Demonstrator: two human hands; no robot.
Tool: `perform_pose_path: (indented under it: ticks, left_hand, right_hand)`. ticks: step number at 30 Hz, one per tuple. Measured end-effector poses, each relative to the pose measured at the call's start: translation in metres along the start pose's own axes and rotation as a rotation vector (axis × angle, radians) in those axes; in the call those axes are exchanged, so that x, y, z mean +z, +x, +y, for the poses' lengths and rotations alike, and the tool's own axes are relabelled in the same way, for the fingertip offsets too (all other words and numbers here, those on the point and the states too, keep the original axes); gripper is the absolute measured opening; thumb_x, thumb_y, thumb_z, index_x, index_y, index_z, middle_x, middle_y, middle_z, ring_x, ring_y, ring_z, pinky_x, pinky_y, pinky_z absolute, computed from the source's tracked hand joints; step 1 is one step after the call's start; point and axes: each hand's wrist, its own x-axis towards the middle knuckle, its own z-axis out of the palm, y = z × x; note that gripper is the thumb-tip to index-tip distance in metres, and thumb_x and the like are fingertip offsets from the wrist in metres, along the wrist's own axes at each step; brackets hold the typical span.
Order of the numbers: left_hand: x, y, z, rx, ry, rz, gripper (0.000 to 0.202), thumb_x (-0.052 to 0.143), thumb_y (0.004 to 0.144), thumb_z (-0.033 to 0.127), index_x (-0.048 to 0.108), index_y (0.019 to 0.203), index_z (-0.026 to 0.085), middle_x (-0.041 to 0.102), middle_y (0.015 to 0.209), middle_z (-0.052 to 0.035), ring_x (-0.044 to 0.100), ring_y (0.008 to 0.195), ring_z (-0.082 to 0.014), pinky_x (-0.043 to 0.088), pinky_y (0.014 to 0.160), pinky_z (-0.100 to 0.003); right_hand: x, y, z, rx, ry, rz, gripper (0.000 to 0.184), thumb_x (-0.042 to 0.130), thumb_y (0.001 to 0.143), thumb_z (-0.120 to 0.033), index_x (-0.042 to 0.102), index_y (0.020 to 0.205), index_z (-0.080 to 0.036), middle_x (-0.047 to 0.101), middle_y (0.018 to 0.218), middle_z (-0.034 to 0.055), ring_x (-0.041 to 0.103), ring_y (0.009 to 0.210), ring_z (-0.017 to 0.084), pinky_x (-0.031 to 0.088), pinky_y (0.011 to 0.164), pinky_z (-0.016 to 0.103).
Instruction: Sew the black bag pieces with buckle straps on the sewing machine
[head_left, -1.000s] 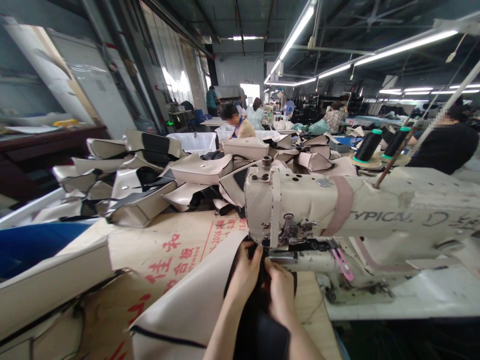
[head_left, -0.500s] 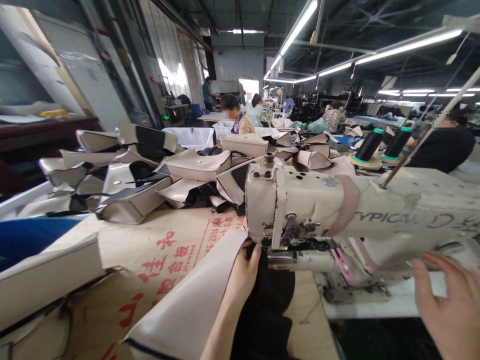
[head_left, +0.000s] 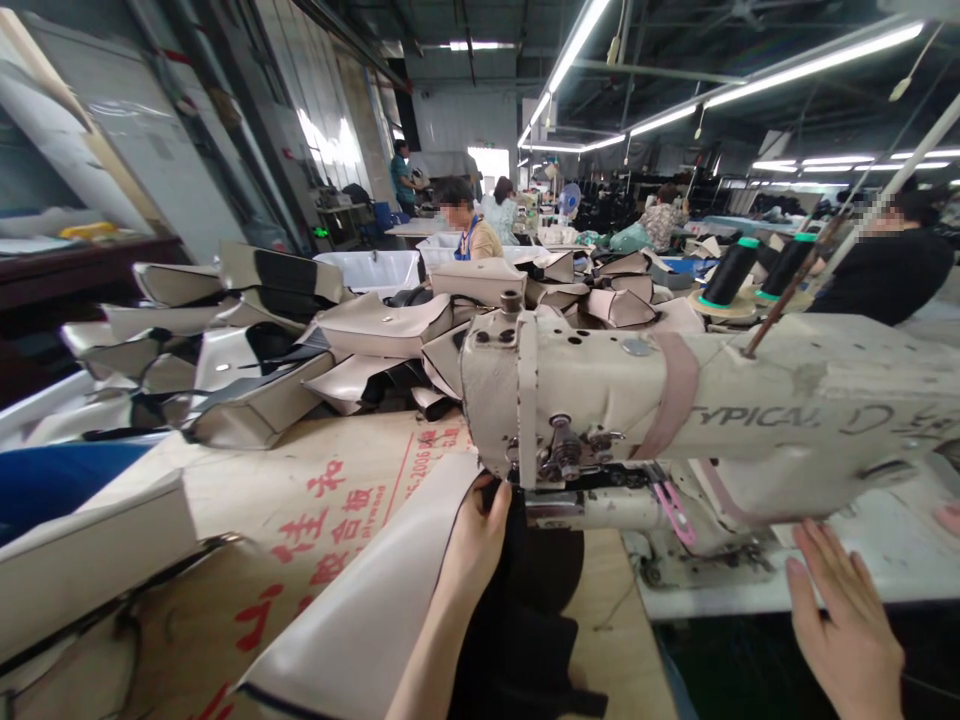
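Left grip is closed from what I can see, pinching the edge of a beige faux-leather panel together with black material, right up against the presser foot of an industrial sewing machine. The fingers are tucked out of my view behind the panel's edge. From that pinch, the panel's long axis runs down and left across the plywood tabletop, toward me and out of the bottom of the frame. The black material bunches directly below the grip. Right grip is open, fingers spread, over the front edge of the white machine tabletop, well off to the right, so the left grip is clearly nearer the work. Beyond the machine I see heaped sewn panels and black thread cones.
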Motion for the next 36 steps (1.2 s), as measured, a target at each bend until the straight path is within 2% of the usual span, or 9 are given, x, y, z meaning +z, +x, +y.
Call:
perform_pose_path:
  ticks: [4,8,11,14,17,19,22,28,36]
  left_hand:
    - [-0.002,-0.003,-0.001,0.028,0.008,-0.047,0.030,0.058,0.069,0.041,0.059,0.084,0.015,0.062,0.068,-0.0026,0.059,0.071,-0.0204,0.046,0.065,-0.028]
    - [-0.004,-0.005,-0.001,0.025,-0.013,-0.056,0.033,0.058,0.069,0.042,0.060,0.085,0.014,0.060,0.064,-0.0017,0.059,0.067,-0.0198,0.046,0.064,-0.028]
    - [-0.004,-0.005,-0.002,0.019,-0.009,-0.049,0.034,0.058,0.068,0.044,0.061,0.085,0.014,0.059,0.061,-0.0013,0.059,0.065,-0.0204,0.045,0.062,-0.028]
    - [-0.004,-0.004,-0.003,0.017,-0.027,-0.055,0.035,0.058,0.069,0.044,0.060,0.087,0.014,0.061,0.064,-0.0021,0.059,0.066,-0.0204,0.045,0.062,-0.028]
    - [-0.003,-0.004,-0.004,0.024,-0.023,-0.076,0.035,0.057,0.070,0.044,0.060,0.087,0.014,0.062,0.065,-0.0021,0.059,0.066,-0.0203,0.045,0.062,-0.028]
    - [-0.003,-0.004,-0.005,0.029,-0.002,-0.062,0.035,0.056,0.070,0.044,0.059,0.087,0.014,0.061,0.064,-0.0017,0.059,0.066,-0.0201,0.044,0.061,-0.028]
    - [-0.003,-0.003,-0.007,0.030,0.019,-0.036,0.034,0.057,0.070,0.044,0.059,0.086,0.014,0.058,0.061,-0.0005,0.057,0.062,-0.0189,0.044,0.059,-0.027]
    - [-0.001,0.010,-0.011,0.039,0.079,-0.081,0.031,0.055,0.071,0.039,0.055,0.089,0.013,0.054,0.058,0.0023,0.052,0.054,-0.0144,0.041,0.056,-0.025]
    - [0.000,0.028,-0.008,0.074,0.054,-0.128,0.027,0.054,0.070,0.034,0.055,0.087,0.013,0.059,0.066,-0.0011,0.058,0.073,-0.0197,0.044,0.070,-0.029]
  right_hand:
    - [0.003,-0.007,0.006,0.000,-0.007,-0.001,0.043,0.044,0.086,-0.027,0.042,0.129,-0.018,0.052,0.124,0.0092,0.050,0.113,0.026,0.036,0.099,0.045]
    - [-0.016,0.025,0.011,0.018,0.003,0.016,0.040,0.045,0.086,-0.032,0.048,0.124,-0.018,0.055,0.120,0.0089,0.051,0.111,0.026,0.034,0.100,0.044]
    - [-0.036,0.049,-0.011,0.124,0.036,0.074,0.035,0.045,0.085,-0.034,0.056,0.114,-0.018,0.061,0.110,0.0083,0.056,0.103,0.024,0.033,0.100,0.044]
    - [-0.040,0.051,-0.078,0.259,0.295,0.091,0.025,0.052,0.081,-0.035,0.065,0.093,-0.018,0.066,0.088,0.0067,0.061,0.082,0.020,0.043,0.086,0.032]
    - [-0.020,0.042,-0.169,0.543,0.795,-0.376,0.029,0.046,0.084,-0.039,0.064,0.077,-0.018,0.057,0.057,0.0006,0.053,0.053,0.012,0.040,0.052,0.020]
    - [0.001,0.042,-0.223,0.689,1.070,-0.675,0.034,0.044,0.084,-0.044,0.062,0.076,-0.016,0.050,0.053,-0.0003,0.046,0.050,0.012,0.034,0.047,0.021]
    - [0.030,0.053,-0.273,0.822,1.273,-0.723,0.033,0.050,0.080,-0.044,0.054,0.065,-0.015,0.043,0.054,-0.0026,0.035,0.053,0.009,0.028,0.049,0.021]
    - [0.052,0.065,-0.291,0.980,1.264,-0.591,0.036,0.051,0.078,-0.040,0.038,0.053,-0.017,0.029,0.049,-0.0060,0.024,0.051,0.007,0.021,0.047,0.022]
    - [0.065,0.076,-0.294,1.051,1.291,-0.655,0.041,0.049,0.077,-0.049,0.042,0.051,-0.018,0.037,0.038,-0.0056,0.035,0.033,0.007,0.022,0.035,0.020]
